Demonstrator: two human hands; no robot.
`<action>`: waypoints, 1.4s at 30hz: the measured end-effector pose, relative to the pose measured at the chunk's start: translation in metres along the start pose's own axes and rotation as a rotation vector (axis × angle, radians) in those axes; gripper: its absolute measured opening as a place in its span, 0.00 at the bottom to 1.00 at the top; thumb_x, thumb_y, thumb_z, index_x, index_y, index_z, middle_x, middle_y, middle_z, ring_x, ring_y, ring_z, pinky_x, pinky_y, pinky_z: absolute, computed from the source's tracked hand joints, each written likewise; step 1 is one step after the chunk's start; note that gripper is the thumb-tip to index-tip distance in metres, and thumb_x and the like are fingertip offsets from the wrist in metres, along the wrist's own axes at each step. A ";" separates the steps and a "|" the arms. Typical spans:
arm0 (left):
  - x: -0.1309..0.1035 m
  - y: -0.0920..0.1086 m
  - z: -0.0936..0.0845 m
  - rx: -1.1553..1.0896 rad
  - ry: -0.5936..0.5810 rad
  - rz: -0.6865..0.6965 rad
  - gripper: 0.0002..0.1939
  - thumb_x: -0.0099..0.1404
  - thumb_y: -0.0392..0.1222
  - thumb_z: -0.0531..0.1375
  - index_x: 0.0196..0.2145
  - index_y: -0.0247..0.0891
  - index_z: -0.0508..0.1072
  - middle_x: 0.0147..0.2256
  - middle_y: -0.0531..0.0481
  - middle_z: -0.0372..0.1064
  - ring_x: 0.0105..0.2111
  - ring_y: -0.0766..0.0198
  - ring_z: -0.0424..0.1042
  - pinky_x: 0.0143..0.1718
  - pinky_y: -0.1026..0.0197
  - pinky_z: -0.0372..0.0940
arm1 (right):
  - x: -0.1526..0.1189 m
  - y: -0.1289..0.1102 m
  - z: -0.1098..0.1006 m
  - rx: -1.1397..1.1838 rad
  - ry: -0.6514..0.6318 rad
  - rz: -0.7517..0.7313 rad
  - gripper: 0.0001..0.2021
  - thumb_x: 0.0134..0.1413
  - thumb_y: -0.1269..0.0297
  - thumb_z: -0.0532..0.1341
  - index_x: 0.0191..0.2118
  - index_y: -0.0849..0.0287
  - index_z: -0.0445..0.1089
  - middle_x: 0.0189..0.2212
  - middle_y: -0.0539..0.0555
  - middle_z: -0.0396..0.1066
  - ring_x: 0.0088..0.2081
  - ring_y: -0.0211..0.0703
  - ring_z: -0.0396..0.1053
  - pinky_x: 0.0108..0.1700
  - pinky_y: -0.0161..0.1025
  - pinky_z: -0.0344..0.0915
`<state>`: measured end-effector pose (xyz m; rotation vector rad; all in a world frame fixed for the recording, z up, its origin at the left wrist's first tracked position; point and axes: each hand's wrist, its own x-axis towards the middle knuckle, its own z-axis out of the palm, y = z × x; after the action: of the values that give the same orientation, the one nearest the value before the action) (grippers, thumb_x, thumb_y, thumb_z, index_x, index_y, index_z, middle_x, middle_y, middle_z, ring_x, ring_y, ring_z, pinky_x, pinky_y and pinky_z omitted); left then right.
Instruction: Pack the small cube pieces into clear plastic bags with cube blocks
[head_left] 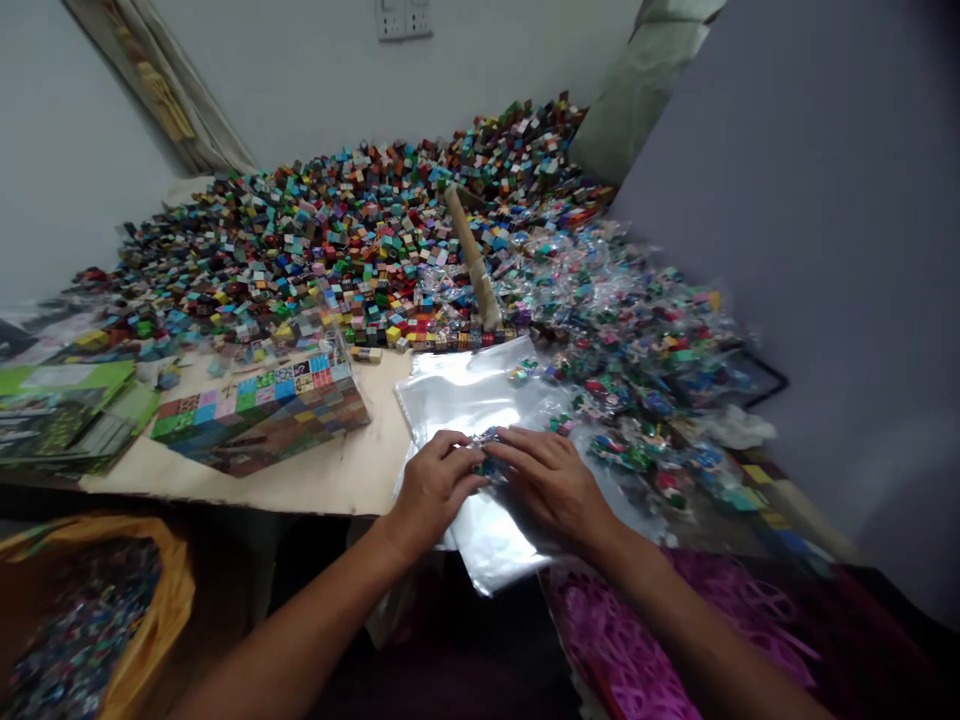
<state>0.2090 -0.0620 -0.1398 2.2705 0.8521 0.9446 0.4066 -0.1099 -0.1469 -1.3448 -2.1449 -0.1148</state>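
My left hand (437, 492) and my right hand (556, 485) meet at the middle of the table edge. Between their fingertips is a small clear packet (489, 468) with tiny coloured pieces inside, mostly covered by the fingers. The left fingers are curled and pinch it from the left. The right fingers lie bent over it from the other side. Beneath both hands is a stack of clear plastic sheets or bags (450, 385), shiny with reflected light. A few small filled packets (523, 371) rest on the stack's far right part.
Behind lies a large heap of coloured cubes (337, 230), with a wooden-handled tool (472, 255) on it. Filled packets (600, 290) pile up at right. A block-patterned box (262, 415) and green printed sheets (60, 410) lie left. Below are an orange bag (176, 570) and pink strips (622, 640).
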 end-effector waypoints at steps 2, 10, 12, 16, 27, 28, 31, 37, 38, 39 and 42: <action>0.002 0.001 -0.001 -0.029 -0.016 -0.015 0.08 0.62 0.38 0.61 0.40 0.38 0.72 0.41 0.46 0.68 0.42 0.61 0.70 0.44 0.58 0.67 | -0.005 0.002 0.000 0.042 -0.041 -0.028 0.19 0.58 0.69 0.54 0.56 0.55 0.63 0.54 0.60 0.66 0.55 0.52 0.63 0.51 0.51 0.63; -0.002 0.004 0.003 0.123 -0.010 -0.051 0.07 0.64 0.39 0.58 0.41 0.38 0.71 0.37 0.48 0.72 0.38 0.59 0.68 0.41 0.55 0.64 | -0.002 -0.004 0.016 0.067 -0.047 0.032 0.19 0.58 0.59 0.58 0.55 0.55 0.63 0.54 0.64 0.62 0.52 0.54 0.65 0.49 0.51 0.68; -0.003 0.006 0.003 0.144 -0.017 -0.089 0.07 0.64 0.38 0.58 0.41 0.38 0.71 0.36 0.48 0.71 0.38 0.59 0.68 0.41 0.57 0.64 | 0.001 -0.010 0.020 0.039 -0.016 0.073 0.17 0.59 0.60 0.57 0.53 0.55 0.65 0.53 0.64 0.63 0.50 0.54 0.66 0.48 0.51 0.68; -0.001 0.011 0.004 0.169 -0.027 -0.193 0.06 0.63 0.39 0.59 0.39 0.39 0.71 0.35 0.49 0.68 0.37 0.61 0.68 0.40 0.59 0.63 | 0.003 -0.018 0.024 0.043 -0.012 0.111 0.17 0.57 0.63 0.58 0.52 0.56 0.65 0.53 0.65 0.62 0.51 0.55 0.65 0.49 0.52 0.67; -0.006 0.019 -0.005 0.010 0.004 -0.283 0.10 0.62 0.39 0.59 0.42 0.40 0.72 0.38 0.50 0.71 0.40 0.62 0.71 0.45 0.60 0.65 | 0.009 -0.019 0.025 0.153 -0.016 0.142 0.14 0.55 0.66 0.58 0.48 0.55 0.67 0.49 0.60 0.63 0.49 0.51 0.66 0.48 0.48 0.68; -0.008 0.017 -0.007 -0.035 0.002 -0.254 0.12 0.62 0.39 0.59 0.45 0.40 0.72 0.40 0.49 0.72 0.42 0.62 0.71 0.47 0.60 0.65 | 0.009 -0.019 0.026 0.171 -0.001 0.162 0.13 0.55 0.66 0.58 0.47 0.54 0.67 0.49 0.59 0.63 0.48 0.50 0.67 0.47 0.47 0.68; -0.016 0.013 -0.010 -0.093 -0.003 -0.174 0.16 0.62 0.39 0.60 0.49 0.40 0.70 0.45 0.47 0.72 0.46 0.60 0.70 0.49 0.58 0.65 | 0.011 -0.019 0.025 0.207 0.055 0.207 0.13 0.54 0.65 0.58 0.46 0.54 0.67 0.48 0.58 0.64 0.46 0.49 0.69 0.46 0.47 0.69; -0.030 0.025 -0.062 0.195 0.147 0.062 0.17 0.64 0.42 0.58 0.50 0.39 0.69 0.46 0.44 0.72 0.44 0.59 0.71 0.45 0.56 0.68 | 0.012 -0.015 0.011 0.290 0.132 0.289 0.11 0.52 0.54 0.59 0.41 0.50 0.70 0.42 0.57 0.70 0.43 0.56 0.71 0.42 0.56 0.70; -0.030 0.030 -0.083 0.300 0.193 0.120 0.17 0.65 0.43 0.57 0.51 0.40 0.69 0.46 0.44 0.72 0.44 0.58 0.71 0.44 0.55 0.68 | 0.015 -0.013 0.008 0.322 0.114 0.348 0.13 0.51 0.52 0.60 0.41 0.49 0.71 0.42 0.57 0.71 0.44 0.58 0.70 0.42 0.58 0.70; -0.029 0.035 -0.107 0.413 0.253 0.170 0.17 0.65 0.43 0.56 0.51 0.41 0.68 0.47 0.45 0.72 0.44 0.58 0.71 0.44 0.55 0.67 | 0.019 -0.012 0.005 0.367 0.092 0.416 0.13 0.49 0.50 0.61 0.40 0.48 0.72 0.42 0.57 0.71 0.44 0.59 0.70 0.41 0.58 0.71; -0.023 0.047 -0.180 0.752 0.414 0.219 0.17 0.66 0.41 0.55 0.53 0.43 0.67 0.50 0.45 0.70 0.51 0.54 0.65 0.50 0.50 0.60 | 0.043 -0.020 -0.010 0.533 0.064 0.618 0.15 0.39 0.43 0.64 0.35 0.39 0.72 0.42 0.54 0.73 0.44 0.63 0.71 0.41 0.58 0.72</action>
<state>0.0756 -0.0687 -0.0077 2.8884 1.3269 1.4024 0.3808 -0.0896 -0.1114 -1.5582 -1.4646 0.6037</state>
